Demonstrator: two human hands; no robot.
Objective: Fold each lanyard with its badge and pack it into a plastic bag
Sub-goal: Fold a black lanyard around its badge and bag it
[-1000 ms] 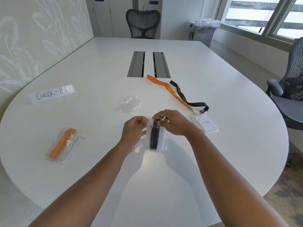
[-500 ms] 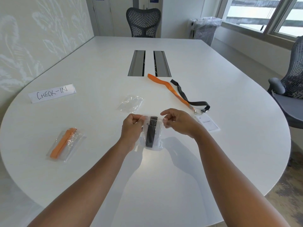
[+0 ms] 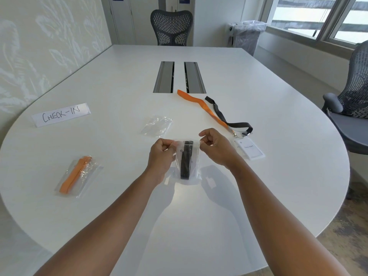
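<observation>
The white table [image 3: 199, 216] fills most of the frame. At its centre a clear plastic bag [image 3: 196, 156] hangs between the two hands, its top edge level with the fingers and its body reaching down toward the lower centre. The left hand [image 3: 162, 156] pinches the bag's top left corner, and the right hand [image 3: 216, 148] pinches the top right corner; each grip is closed on the plastic. Whether the bag's bottom touches the table cannot be told.

Inside the bag stands a folded black lanyard [image 3: 186, 160], a dark upright band, with a white badge [image 3: 180, 154] behind it, mostly hidden.

Right of centre lie a loose orange lanyard [image 3: 201, 105] and a loose black lanyard [image 3: 221, 114], crossing near their clips, beside a white name badge [image 3: 250, 149] whose print is too small to read. At lower left is a packed bag with an orange lanyard [image 3: 76, 175]. An empty crumpled bag [image 3: 157, 126] lies just above the hands.
</observation>
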